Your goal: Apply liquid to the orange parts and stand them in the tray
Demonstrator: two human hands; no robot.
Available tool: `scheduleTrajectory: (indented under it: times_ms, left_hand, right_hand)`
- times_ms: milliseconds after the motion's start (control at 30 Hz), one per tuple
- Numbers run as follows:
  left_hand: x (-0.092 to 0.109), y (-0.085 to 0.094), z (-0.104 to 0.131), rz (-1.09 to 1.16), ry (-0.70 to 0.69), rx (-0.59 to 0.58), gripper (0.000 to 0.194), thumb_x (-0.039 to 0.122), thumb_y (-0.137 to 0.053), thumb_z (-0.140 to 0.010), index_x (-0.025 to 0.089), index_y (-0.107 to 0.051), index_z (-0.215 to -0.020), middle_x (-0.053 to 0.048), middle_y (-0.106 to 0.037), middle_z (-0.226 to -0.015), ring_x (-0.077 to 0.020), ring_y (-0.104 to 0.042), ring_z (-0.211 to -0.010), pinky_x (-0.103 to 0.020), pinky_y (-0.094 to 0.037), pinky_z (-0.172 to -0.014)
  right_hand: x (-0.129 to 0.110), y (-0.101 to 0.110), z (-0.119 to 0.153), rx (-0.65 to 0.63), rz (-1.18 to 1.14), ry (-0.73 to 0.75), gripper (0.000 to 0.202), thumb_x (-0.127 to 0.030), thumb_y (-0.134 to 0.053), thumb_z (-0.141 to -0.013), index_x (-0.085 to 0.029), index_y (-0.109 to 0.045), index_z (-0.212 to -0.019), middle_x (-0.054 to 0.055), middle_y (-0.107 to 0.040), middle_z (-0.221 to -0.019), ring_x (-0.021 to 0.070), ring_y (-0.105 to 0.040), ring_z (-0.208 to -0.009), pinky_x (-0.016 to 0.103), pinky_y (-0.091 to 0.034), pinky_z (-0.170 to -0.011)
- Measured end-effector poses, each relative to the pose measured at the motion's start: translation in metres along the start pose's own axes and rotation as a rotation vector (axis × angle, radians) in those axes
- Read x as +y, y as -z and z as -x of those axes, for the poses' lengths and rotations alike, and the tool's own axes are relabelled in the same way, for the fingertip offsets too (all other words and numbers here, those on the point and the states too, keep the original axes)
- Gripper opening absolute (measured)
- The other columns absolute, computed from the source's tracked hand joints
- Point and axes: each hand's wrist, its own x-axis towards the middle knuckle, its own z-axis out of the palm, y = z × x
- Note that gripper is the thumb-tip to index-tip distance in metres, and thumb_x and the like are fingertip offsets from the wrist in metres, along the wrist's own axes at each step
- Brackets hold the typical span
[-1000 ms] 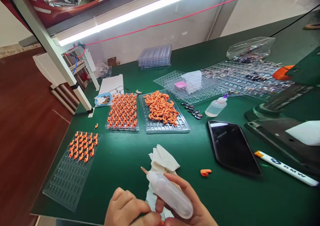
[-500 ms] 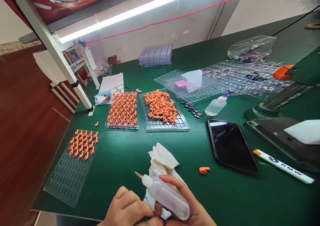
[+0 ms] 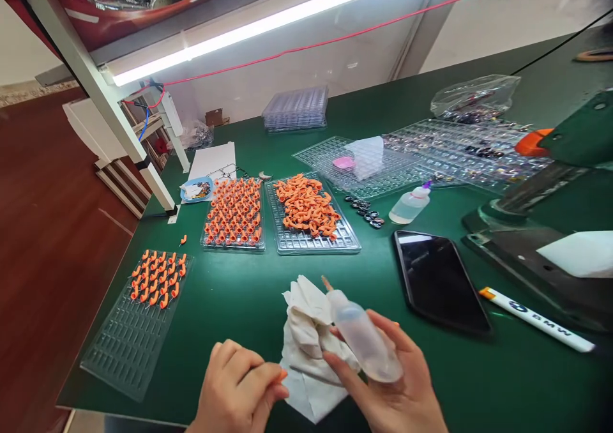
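- Green worktop [image 3: 230, 305] carries everything; both hands sit at its near edge.
- Right hand [image 3: 393, 388] lies palm up and half open, its fingers loosely curled round a squeeze bottle [image 3: 361, 337] whose thin nozzle points up and away, towards the trays.
- Left hand [image 3: 237, 388] is closed in a pinch, with a small orange piece [image 3: 283, 375] showing at the fingertips.
- Between the hands, a crumpled white cloth [image 3: 306, 337] lies on the worktop, just under and beside the bottle.
- Further back stand two clear trays: the left one [image 3: 234, 212] has orange pieces set in rows, the right one [image 3: 311, 212] a loose heap of them.
- At far left, a third tray [image 3: 136, 327] is filled only at its far end.
- Right of the bottle lies a dark phone [image 3: 438, 280], with a white marker [image 3: 531, 318] beyond it.
- A second bottle [image 3: 410, 204] lies behind the phone.
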Motion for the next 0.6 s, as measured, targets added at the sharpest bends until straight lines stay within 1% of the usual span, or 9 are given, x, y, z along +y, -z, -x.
scheduleTrajectory:
  times_ms: [33,100,167,233,333,433,533,600]
  left_hand:
    - [0.0,0.0,-0.001,-0.012,0.011,-0.004,0.024,0.025,-0.047,-0.107,0.019,-0.067,-0.096,-0.001,-0.067,-0.073,-0.0158,-0.055,-0.068,-0.031,-0.039,-0.064]
    - [0.001,0.001,-0.005,-0.031,0.017,-0.014,0.024,0.025,-0.047,-0.107,0.019,-0.067,-0.096,-0.001,-0.066,-0.073,-0.0157,-0.055,-0.068,-0.03,-0.039,-0.063]
    - [0.002,0.002,-0.008,-0.035,0.011,-0.028,0.022,0.025,-0.048,-0.107,0.018,-0.067,-0.097,0.0,-0.065,-0.073,-0.0156,-0.055,-0.068,-0.03,-0.038,-0.064]
    - [0.003,0.002,-0.009,-0.036,0.013,-0.025,0.021,0.025,-0.049,-0.106,0.018,-0.067,-0.097,0.0,-0.065,-0.074,-0.0157,-0.054,-0.068,-0.03,-0.038,-0.064]
    - [0.003,0.001,-0.008,-0.037,0.019,-0.022,0.02,0.024,-0.05,-0.106,0.018,-0.066,-0.096,0.0,-0.065,-0.074,-0.016,-0.054,-0.069,-0.03,-0.037,-0.065]
    - [0.002,-0.001,-0.006,-0.037,0.025,-0.013,0.019,0.024,-0.051,-0.106,0.018,-0.066,-0.097,0.0,-0.064,-0.074,-0.0163,-0.053,-0.069,-0.031,-0.037,-0.065]
    - [0.003,-0.005,-0.005,-0.038,0.029,-0.001,0.018,0.024,-0.051,-0.105,0.018,-0.067,-0.097,-0.001,-0.064,-0.073,-0.0168,-0.052,-0.069,-0.031,-0.036,-0.065]
    - [0.004,-0.008,-0.005,-0.037,0.031,0.008,0.019,0.022,-0.051,-0.105,0.018,-0.067,-0.097,-0.001,-0.065,-0.074,-0.0172,-0.052,-0.07,-0.032,-0.036,-0.066]
  right_hand:
    - [0.005,0.002,-0.006,0.024,0.057,0.041,0.066,-0.047,-0.083,-0.082,-0.026,-0.051,-0.136,0.012,-0.06,-0.129,0.0316,-0.065,-0.116,0.042,-0.056,-0.096]
    - [0.011,0.002,-0.016,0.016,0.131,0.077,0.071,-0.046,-0.086,-0.077,-0.024,-0.053,-0.135,0.013,-0.057,-0.135,0.035,-0.062,-0.119,0.048,-0.051,-0.101]
    - [0.012,-0.002,-0.021,-0.014,0.2,0.106,0.068,-0.044,-0.085,-0.076,-0.022,-0.057,-0.133,0.014,-0.06,-0.131,0.0366,-0.063,-0.114,0.052,-0.05,-0.1]
    - [0.009,-0.008,-0.022,-0.049,0.235,0.135,0.061,-0.044,-0.082,-0.078,-0.02,-0.06,-0.13,0.014,-0.064,-0.125,0.0369,-0.065,-0.111,0.053,-0.05,-0.098]
    - [0.005,-0.013,-0.021,-0.091,0.231,0.145,0.049,-0.041,-0.073,-0.083,-0.022,-0.063,-0.126,0.011,-0.069,-0.119,0.0346,-0.066,-0.111,0.049,-0.052,-0.096]
    - [0.001,-0.01,-0.018,-0.103,0.2,0.085,0.043,-0.039,-0.07,-0.088,-0.025,-0.062,-0.127,0.008,-0.069,-0.121,0.0299,-0.069,-0.106,0.041,-0.057,-0.09]
    - [-0.006,-0.007,-0.011,-0.119,0.133,0.026,0.052,-0.043,-0.077,-0.087,-0.026,-0.056,-0.132,0.007,-0.07,-0.121,0.0259,-0.073,-0.096,0.033,-0.062,-0.079]
    - [-0.013,-0.011,-0.004,-0.137,0.016,-0.031,0.058,-0.044,-0.082,-0.084,-0.028,-0.053,-0.132,0.007,-0.07,-0.119,0.0251,-0.075,-0.092,0.031,-0.064,-0.076]
